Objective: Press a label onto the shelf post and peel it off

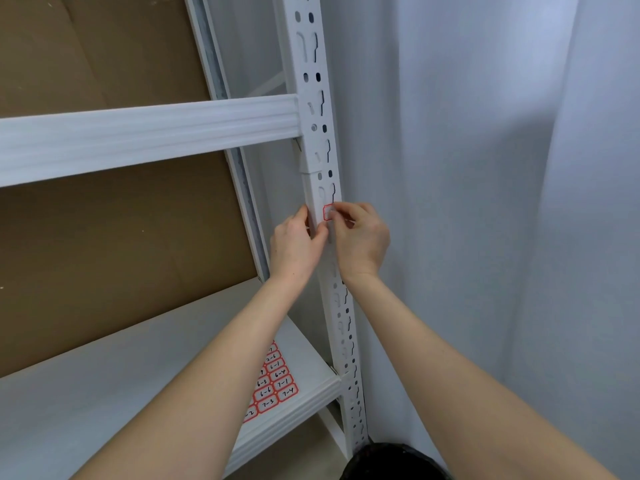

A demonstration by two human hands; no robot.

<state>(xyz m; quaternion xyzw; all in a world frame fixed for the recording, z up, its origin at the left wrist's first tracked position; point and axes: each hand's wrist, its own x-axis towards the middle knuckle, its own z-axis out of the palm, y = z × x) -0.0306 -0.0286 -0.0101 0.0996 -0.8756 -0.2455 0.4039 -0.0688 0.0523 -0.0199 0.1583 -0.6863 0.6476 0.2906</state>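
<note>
We see both hands raised to the white slotted upright post [325, 140] of a metal shelving rack. A small red-bordered label [328, 212] sits on the front face of that post, just below a joint in the post. The right hand [360, 237] has its grip closed on the label, fingertips curled in and pinching its right edge against the post. The left hand [294, 244] rests against the post's left side, thumb tip pressing the post just below the label, fingers curled round the edge. A sheet of red-bordered labels [273, 382] with handwritten numbers lies on the lower shelf [104, 393], well below the hands and partly hidden by the left forearm. A white crossbeam [149, 133] joins the post above. Brown cardboard [104, 254] backs the rack; a pale curtain [485, 202] hangs to the right.
</note>
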